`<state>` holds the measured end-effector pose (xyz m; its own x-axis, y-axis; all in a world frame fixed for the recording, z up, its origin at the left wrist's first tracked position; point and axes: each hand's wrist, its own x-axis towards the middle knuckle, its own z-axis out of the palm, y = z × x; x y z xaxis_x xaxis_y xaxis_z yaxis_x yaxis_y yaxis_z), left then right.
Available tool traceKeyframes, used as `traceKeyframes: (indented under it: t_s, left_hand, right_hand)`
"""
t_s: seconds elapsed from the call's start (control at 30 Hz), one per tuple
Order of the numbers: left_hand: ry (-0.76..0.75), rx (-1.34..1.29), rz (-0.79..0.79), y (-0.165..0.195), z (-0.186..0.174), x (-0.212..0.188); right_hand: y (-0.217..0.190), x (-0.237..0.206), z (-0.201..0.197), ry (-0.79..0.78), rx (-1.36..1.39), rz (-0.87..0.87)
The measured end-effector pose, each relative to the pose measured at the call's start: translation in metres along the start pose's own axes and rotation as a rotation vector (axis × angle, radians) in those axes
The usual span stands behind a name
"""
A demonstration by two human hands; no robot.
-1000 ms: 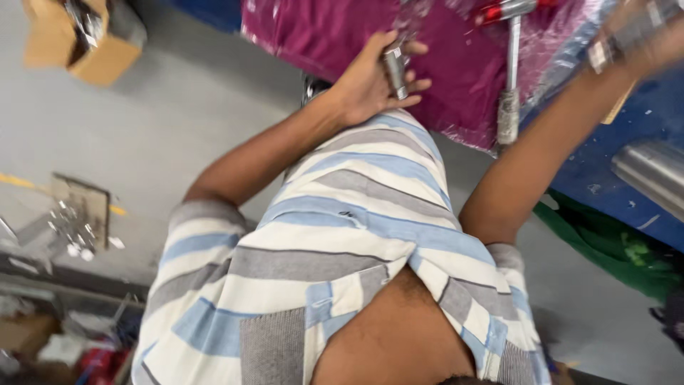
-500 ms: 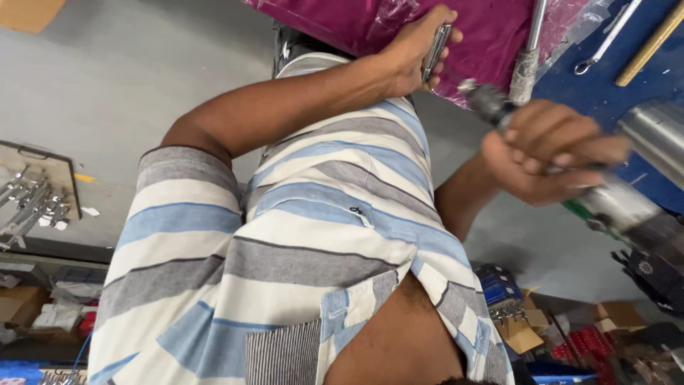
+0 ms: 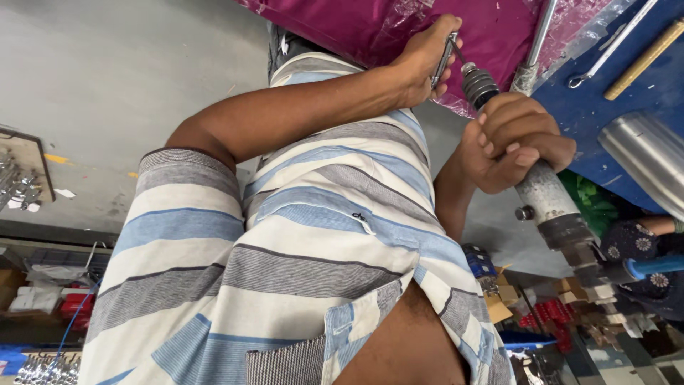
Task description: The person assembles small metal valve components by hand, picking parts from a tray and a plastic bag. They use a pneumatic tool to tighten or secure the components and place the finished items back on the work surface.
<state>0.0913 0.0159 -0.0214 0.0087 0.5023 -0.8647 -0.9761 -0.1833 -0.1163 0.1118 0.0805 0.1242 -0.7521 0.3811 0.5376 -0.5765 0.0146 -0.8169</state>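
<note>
Fingers (image 3: 507, 148) of the right hand (image 3: 514, 142) are clenched around the body of a grey pneumatic tool (image 3: 548, 203), its black ribbed nose (image 3: 478, 84) sticking out above the knuckles and pointing toward the other hand. A blue air hose (image 3: 659, 266) joins the tool's lower end near the frame's right edge. Just beside the nose, the left hand (image 3: 427, 57) grips a small flat metal piece (image 3: 443, 58) between thumb and fingers, held close to the tool's tip; whether the two touch cannot be told. Both hands work over a magenta cloth under clear plastic (image 3: 399, 25) that lies at the top of the view. To its right is a blue bench top (image 3: 605, 114) carrying a spanner (image 3: 618, 46), a wooden handle (image 3: 645, 60) and a shiny steel cylinder (image 3: 645, 160). A striped blue, grey and cream shirt (image 3: 299, 242) fills the middle of the view, with grey concrete floor (image 3: 121, 78) to the left.
</note>
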Motion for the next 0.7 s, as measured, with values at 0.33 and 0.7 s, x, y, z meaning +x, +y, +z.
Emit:
traceKeyframes:
  t_s: [0.33, 0.7]
  left_hand:
    - [0.044, 0.029, 0.006, -0.007, 0.004, -0.003]
    - [0.036, -0.007, -0.005, -0.005, 0.007, -0.012]
  right_hand:
    - [0.005, -0.004, 0.011, 0.053, -0.108, 0.028]
    - [0.008, 0.004, 0.027, 0.123, -0.174, 0.072]
